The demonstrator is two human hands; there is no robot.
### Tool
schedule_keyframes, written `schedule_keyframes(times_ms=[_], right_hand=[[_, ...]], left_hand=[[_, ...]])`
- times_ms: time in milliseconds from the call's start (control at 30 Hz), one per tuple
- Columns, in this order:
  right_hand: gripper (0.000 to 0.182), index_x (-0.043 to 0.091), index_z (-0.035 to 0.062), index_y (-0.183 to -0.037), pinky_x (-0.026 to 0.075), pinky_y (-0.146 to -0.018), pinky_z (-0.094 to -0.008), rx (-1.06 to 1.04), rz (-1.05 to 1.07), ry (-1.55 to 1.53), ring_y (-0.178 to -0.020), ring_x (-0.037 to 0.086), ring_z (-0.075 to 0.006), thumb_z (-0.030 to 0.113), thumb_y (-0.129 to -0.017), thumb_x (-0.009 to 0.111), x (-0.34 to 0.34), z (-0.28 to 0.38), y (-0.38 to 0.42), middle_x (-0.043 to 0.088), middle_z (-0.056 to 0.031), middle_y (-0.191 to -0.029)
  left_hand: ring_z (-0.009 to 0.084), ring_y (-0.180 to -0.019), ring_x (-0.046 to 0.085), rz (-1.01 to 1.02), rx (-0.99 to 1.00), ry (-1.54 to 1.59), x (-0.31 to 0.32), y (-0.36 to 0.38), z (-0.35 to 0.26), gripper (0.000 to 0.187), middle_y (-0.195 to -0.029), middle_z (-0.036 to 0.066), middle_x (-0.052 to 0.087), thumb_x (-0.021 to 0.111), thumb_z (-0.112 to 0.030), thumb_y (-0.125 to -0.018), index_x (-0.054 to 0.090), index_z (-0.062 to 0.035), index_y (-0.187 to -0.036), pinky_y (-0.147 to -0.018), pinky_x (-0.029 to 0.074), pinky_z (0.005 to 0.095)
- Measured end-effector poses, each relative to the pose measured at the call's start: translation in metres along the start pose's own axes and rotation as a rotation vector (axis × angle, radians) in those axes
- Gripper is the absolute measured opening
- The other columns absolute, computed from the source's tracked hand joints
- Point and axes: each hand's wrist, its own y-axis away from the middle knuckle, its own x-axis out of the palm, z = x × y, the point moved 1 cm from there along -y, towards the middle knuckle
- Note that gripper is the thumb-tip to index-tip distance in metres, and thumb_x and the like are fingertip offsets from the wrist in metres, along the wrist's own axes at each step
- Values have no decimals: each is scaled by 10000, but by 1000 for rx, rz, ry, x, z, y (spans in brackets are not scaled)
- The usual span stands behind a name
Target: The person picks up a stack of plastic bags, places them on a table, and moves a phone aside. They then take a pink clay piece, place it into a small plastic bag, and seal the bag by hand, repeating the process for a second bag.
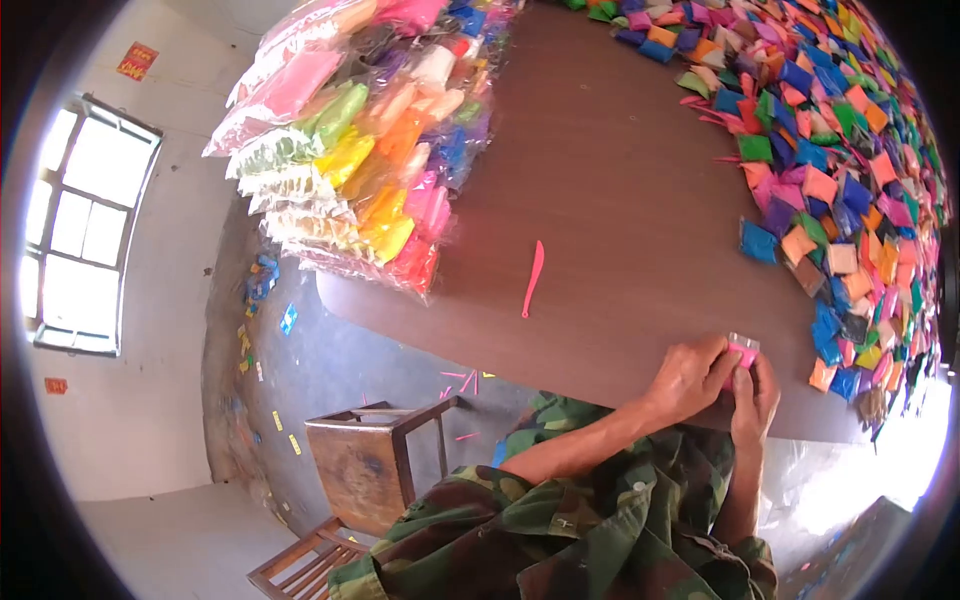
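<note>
Close to the table's near edge, my left hand (688, 378) and my right hand (754, 398) meet around a small pink packet (745, 352) with a clear plastic edge. Fingers and thumbs of both hands pinch it, covering its lower part. Off to the left, apart from my hands, a pink plastic knife (534, 280) lies on the brown table (600, 190).
Clear bags of colourful packets (350, 150) are stacked at the table's left. A large heap of small coloured packets (820, 180) covers the right side. Below stand a wooden stool (360, 470) and a slatted wooden seat (305, 565). Scraps lie on the floor (370, 350).
</note>
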Motion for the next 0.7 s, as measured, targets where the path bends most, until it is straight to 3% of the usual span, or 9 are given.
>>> schedule_keyframes(times_ms=[133,167,267,367,500,567,667,700], right_hand=[[253,691,-8,-1132,431,-708,-254,108,7,-101,-829,523,-67,202,-1065,567,-2,2,1,638,8,-922],[230,697,-6,-1101,432,-697,-258,79,-2,-86,-811,507,-59,183,-1064,571,-2,-7,2,628,16,-889],[187,702,-9,-1060,432,-677,-263,13,-23,-59,-795,504,-57,144,-1051,594,-3,-24,3,614,20,-853],[153,700,-12,-1036,444,-674,-265,-13,-37,-16,-786,518,-61,123,-1039,630,-3,-19,4,614,16,-837],[178,726,-5,-1071,483,-694,-272,-9,-84,12,-802,575,-70,160,-1016,689,1,-5,8,653,-11,-833],[188,722,-4,-1065,484,-684,-273,-4,-102,-50,-785,579,-71,176,-1019,690,1,-10,10,656,-18,-830],[179,718,-2,-1050,474,-661,-271,67,-61,-241,-770,568,-64,172,-1018,693,-1,-14,11,655,-11,-829],[173,716,-2,-1047,470,-657,-270,63,-60,-261,-769,563,-62,167,-1016,695,-2,-18,11,656,-10,-831]], left_hand=[[365,-633,660,23,-3,21,-11,-2,-4,203,-764,229,656,719,-187,-1001,684,13,-980,-586,506,436],[284,-635,674,70,-38,48,-17,0,-7,231,-770,198,681,733,-212,-1006,706,14,-1045,-601,522,411],[171,-720,680,170,-179,93,-28,6,-31,246,-820,142,726,728,-208,-1017,723,12,-1127,-656,544,371],[99,-814,655,141,-171,145,-16,18,-9,256,-889,79,756,720,-189,-1019,727,13,-1176,-703,552,325],[59,-826,597,172,-300,77,-14,18,-12,203,-877,2,714,709,-138,-1018,727,18,-1146,-699,514,269],[48,-809,587,127,-215,83,-6,18,-6,176,-857,-18,687,710,-127,-1019,731,10,-1127,-688,499,261],[73,-682,593,104,-138,-69,-5,12,-22,150,-745,55,694,719,-125,-994,711,8,-1065,-610,511,311],[74,-709,609,121,-145,-60,-5,12,-22,156,-770,53,707,720,-121,-993,714,13,-1074,-632,516,302]])
